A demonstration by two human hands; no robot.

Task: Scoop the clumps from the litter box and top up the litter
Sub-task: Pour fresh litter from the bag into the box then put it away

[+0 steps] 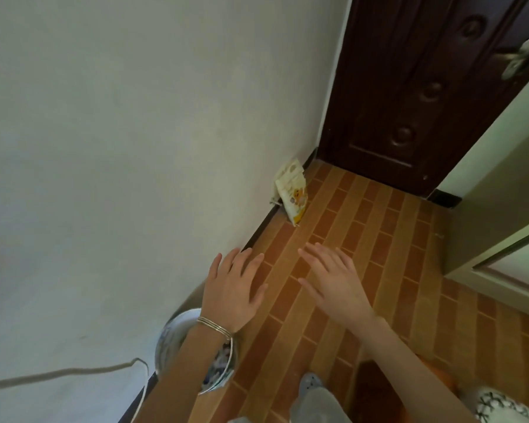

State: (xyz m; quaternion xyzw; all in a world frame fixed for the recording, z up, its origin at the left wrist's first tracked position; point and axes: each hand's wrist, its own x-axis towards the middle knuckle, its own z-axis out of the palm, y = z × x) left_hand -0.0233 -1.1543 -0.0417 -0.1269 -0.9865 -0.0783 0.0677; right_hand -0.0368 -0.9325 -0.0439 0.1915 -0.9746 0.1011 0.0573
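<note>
A yellow and white bag leans against the wall on the tiled floor, near the dark door. My left hand and my right hand are both stretched forward over the floor, fingers straight and spread, holding nothing. Both hands are well short of the bag. Thin bangles circle my left wrist. No litter box or scoop is in view.
A white round bin with a patterned liner stands by the wall under my left forearm. A dark wooden door closes the corridor end. A pale door frame is at the right. A grey cord runs along the wall. My shoe shows below.
</note>
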